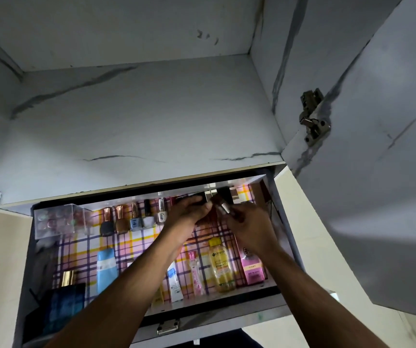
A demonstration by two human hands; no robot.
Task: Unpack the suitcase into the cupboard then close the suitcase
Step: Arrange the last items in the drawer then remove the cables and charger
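A: Hands? Item?
B: Right hand pinches a small silver-capped cosmetic tube, centre frame, over the plaid-lined open drawer. Left hand curled around something dark; identity unclear.

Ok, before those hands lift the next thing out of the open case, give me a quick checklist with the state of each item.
1. Case lid open: ok, the plaid-lined case lies open.
2. Cupboard door open: ok, swung aside on its hinge.
3. Shelf space: ok, the visible part is bare.
4. Right hand grip: ok, it pinches a small metal-capped item.
5. Left hand grip: cannot tell, its fingers curl at a dark object, blurred.
6. Case emptied: not ok, the yellow bottle, pink perfume box and nail polishes remain.
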